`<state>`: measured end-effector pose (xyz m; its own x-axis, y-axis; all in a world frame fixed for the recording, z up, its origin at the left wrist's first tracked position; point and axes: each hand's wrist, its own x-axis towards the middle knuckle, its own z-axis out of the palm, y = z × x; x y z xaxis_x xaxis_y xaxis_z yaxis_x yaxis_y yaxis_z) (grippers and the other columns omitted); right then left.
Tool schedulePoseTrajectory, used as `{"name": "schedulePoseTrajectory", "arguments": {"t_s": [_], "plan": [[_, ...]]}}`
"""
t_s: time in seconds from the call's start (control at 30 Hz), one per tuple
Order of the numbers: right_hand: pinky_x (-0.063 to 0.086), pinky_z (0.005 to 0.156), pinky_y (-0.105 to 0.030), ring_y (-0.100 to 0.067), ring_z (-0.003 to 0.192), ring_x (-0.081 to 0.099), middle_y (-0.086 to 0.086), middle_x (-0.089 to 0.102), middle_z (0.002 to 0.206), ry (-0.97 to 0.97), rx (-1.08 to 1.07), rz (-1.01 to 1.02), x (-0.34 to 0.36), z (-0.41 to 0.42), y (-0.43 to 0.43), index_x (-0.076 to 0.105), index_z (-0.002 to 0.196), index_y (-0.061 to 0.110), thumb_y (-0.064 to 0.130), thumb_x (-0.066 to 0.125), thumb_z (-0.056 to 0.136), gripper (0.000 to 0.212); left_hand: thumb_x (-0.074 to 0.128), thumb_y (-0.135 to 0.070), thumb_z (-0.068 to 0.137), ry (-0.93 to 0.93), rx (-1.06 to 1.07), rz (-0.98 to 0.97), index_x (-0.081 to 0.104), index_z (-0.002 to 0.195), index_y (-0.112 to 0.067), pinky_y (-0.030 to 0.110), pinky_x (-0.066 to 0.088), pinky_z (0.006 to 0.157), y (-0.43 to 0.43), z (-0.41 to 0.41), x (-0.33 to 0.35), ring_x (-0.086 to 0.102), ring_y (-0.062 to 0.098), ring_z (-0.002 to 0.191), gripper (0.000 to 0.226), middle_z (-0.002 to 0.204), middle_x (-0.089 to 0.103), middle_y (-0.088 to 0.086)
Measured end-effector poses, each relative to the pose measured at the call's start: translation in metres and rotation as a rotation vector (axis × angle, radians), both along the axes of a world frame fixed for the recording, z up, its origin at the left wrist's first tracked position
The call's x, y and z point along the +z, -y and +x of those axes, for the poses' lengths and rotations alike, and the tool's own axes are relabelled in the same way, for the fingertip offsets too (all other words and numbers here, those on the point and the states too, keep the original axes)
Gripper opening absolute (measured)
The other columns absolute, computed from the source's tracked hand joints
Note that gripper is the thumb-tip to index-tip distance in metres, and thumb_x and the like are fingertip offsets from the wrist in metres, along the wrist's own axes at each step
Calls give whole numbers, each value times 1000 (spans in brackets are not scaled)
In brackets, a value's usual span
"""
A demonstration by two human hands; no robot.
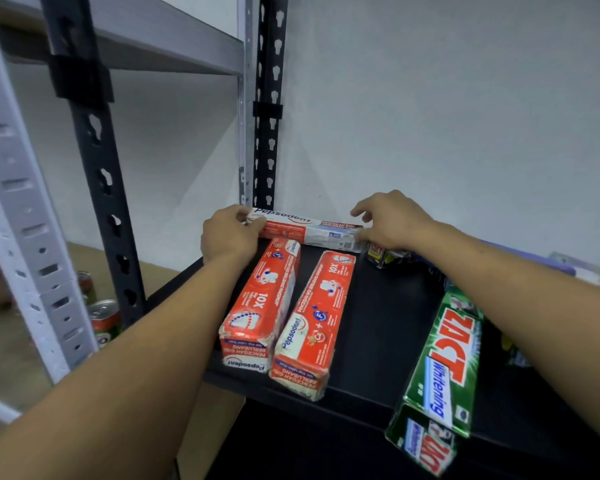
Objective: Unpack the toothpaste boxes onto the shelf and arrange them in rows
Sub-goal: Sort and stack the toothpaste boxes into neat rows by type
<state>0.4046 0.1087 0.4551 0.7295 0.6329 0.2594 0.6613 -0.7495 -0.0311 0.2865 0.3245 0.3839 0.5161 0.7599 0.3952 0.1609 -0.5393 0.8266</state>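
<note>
A white and red Pepsodent box (309,230) lies crosswise at the back of the black shelf (388,327), against the wall. My left hand (227,235) grips its left end and my right hand (388,220) pinches its right end. Two red Pepsodent boxes, one on the left (262,306) and one on the right (317,323), lie side by side pointing front to back, just in front of the held box. A green Zact Whitening box (447,362) lies at the right with its near end over the shelf's front edge.
A small dark box (381,254) sits under my right wrist. More boxes (582,271) lie at the far right behind my right forearm. Black (94,161) and grey (18,209) shelf posts stand at the left. Drink cans (104,320) stand on the neighbouring lower shelf.
</note>
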Motion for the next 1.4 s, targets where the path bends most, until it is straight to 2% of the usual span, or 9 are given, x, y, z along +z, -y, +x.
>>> {"name": "schedulePoseTrajectory", "arguments": {"t_s": [0.17,0.4,0.6,0.7,0.87,1.0,1.13,1.23,1.4], "plan": [[46,91,-38,-22,113,57,4,64,125,10,-35,-110,-12,-3,6,58,133,37,52,59,91,45,67,-44,90,-21,32,11,67,121,-21,28,42,79,0,0,1,66,19,103,38,116,71,-1],[46,87,-36,-22,111,59,4,67,122,70,-71,-5,-19,0,7,59,127,29,58,57,89,48,70,-43,88,-1,70,-32,72,111,-17,28,43,77,2,-1,2,66,19,96,35,109,73,2],[49,83,-38,-19,96,60,3,71,104,69,-104,79,-20,0,6,58,99,26,54,67,84,33,71,-41,87,2,84,-22,76,106,-17,26,43,77,0,0,3,67,20,95,31,107,74,3],[48,80,-36,-19,94,60,3,69,101,84,-112,69,-21,-1,4,59,94,27,51,67,85,27,70,-36,87,-21,38,-10,75,107,-18,25,44,75,-2,2,3,67,16,89,27,104,75,1],[49,82,-35,-19,101,62,6,71,110,84,-103,28,-21,3,4,63,110,31,45,60,91,24,67,-31,90,-42,-35,11,74,110,-22,24,42,72,-5,5,2,64,12,84,24,105,75,-1],[45,91,-37,-22,114,59,5,66,127,103,-112,-26,-21,2,2,53,135,29,47,49,97,42,63,-28,90,-35,-62,5,73,111,-25,24,43,74,-6,5,2,64,11,84,24,105,74,-4],[40,81,-35,-23,108,60,2,66,122,132,-108,-102,-20,0,2,57,129,27,47,44,99,38,57,-26,90,-47,-77,-15,72,104,-26,27,45,73,-7,5,2,65,14,83,21,100,74,-3],[43,78,-34,-20,102,61,4,68,117,101,-89,-116,-19,0,2,58,128,31,48,51,95,38,53,-24,91,-47,-67,-5,72,102,-24,28,44,71,-6,5,2,63,14,81,22,99,74,-1],[41,105,-42,-22,130,48,4,54,142,-44,-26,-42,-3,-9,11,39,147,29,48,64,89,66,53,-26,92,-31,-65,-29,72,107,-25,28,45,74,-5,3,3,63,14,83,24,104,74,-2]]}}
